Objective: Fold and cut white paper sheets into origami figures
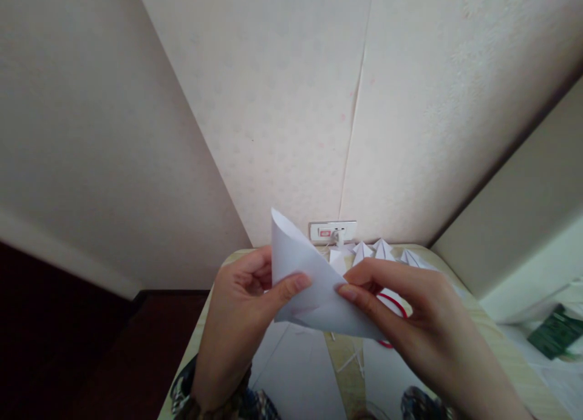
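A white sheet of paper [303,280], bent over into a loose fold with a pointed top corner, is held up above the table between both hands. My left hand [248,301] grips its left side, thumb flat on the near face and the other fingers behind. Thumb and forefinger of my right hand [405,304] pinch its right edge. Behind the right hand a red ring-shaped thing [394,304] shows in part. More white paper [296,368] lies flat on the table below the hands.
Several folded white paper pieces [382,249] stand along the table's back edge. A wall socket [332,230] with a white plug is just behind them. Thin paper strips [353,362] lie on the wooden table [348,389]. A green packet [555,332] is off to the right.
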### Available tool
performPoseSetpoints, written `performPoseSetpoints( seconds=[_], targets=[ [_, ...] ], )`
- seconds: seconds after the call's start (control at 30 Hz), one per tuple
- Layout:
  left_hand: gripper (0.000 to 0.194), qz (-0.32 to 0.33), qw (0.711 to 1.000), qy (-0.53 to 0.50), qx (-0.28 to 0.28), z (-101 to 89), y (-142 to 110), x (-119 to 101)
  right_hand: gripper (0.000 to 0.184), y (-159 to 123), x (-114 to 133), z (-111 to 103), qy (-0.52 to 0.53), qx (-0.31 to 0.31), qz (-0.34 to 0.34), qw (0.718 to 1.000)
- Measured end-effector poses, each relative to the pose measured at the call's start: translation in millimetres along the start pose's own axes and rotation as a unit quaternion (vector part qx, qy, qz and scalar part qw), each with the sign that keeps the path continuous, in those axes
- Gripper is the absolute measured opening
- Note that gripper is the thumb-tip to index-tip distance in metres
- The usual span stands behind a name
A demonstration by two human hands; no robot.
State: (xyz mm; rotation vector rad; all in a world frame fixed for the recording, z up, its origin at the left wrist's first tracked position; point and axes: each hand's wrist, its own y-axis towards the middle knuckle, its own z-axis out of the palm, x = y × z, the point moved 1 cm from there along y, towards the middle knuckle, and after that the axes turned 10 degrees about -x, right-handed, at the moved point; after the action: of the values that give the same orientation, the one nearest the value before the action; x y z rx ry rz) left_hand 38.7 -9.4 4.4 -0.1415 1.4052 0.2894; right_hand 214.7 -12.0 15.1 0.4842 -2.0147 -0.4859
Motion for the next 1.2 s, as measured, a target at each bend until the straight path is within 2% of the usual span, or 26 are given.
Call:
performPoseSetpoints(
  seconds=[0.23, 0.47, 0.57, 0.67, 0.83, 1.03, 1.2],
  targets=[
    [0.006, 0.010, 1.000, -0.019, -0.011, -5.4, 5.3, 4.7, 0.027, -1.5, 0.7, 4.8, -0.009, 0.029, 0.004, 1.000],
    [0.016, 0.077, 0.995, -0.022, -0.054, -10.4, 10.1, -0.1, 0.027, -4.8, -1.7, 5.1, -0.026, 0.046, 0.006, 0.999],
    [0.016, 0.064, 0.997, -0.026, -0.036, -10.6, 9.8, -0.6, 0.028, -5.1, -1.2, 4.8, -0.026, 0.050, 0.007, 0.998],
    [0.006, 0.053, 0.998, -0.031, -0.033, -12.0, 8.9, 0.1, 0.027, -4.1, -1.1, 6.6, -0.037, 0.057, 0.010, 0.998],
    [0.015, 0.082, 0.993, -0.033, -0.074, -17.1, 9.6, -0.6, 0.027, -2.1, 0.3, 14.8, -0.034, 0.085, 0.009, 0.996],
    [0.009, 0.124, 0.987, -0.013, -0.097, -19.7, 11.2, -3.1, 0.027, -4.0, 0.0, 17.1, -0.033, 0.095, 0.018, 0.995],
    [0.014, 0.147, 0.981, 0.003, -0.127, -17.9, 11.6, 0.1, 0.026, -5.2, -1.9, 14.3, -0.043, 0.104, 0.020, 0.993]
  ],
)
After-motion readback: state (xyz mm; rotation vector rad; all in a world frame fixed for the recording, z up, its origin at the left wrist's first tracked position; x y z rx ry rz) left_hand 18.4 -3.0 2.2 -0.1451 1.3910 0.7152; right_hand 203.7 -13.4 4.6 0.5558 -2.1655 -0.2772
